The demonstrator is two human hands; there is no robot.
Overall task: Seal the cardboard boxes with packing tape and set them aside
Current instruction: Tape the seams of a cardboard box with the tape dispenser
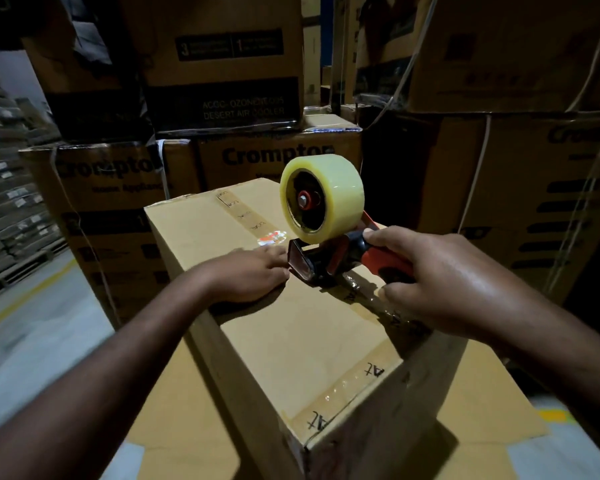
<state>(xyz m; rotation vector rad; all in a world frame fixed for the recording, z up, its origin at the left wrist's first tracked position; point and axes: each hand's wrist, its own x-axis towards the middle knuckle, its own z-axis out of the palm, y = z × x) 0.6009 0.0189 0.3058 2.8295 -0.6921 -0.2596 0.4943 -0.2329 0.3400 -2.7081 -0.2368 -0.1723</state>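
Observation:
A closed cardboard box stands in front of me, its top seam running from the near corner to the far edge. A tape dispenser with an orange handle and a pale yellow tape roll rests on that seam about midway. My right hand grips the handle. Clear shiny tape covers the seam between the dispenser and the near edge. My left hand lies flat, palm down, on the box top just left of the dispenser's front.
The box sits on flattened cardboard on the floor. Stacked large printed cartons form a wall behind and to the right. Bundled flat cartons on a pallet are at the left, beside grey floor with a yellow line.

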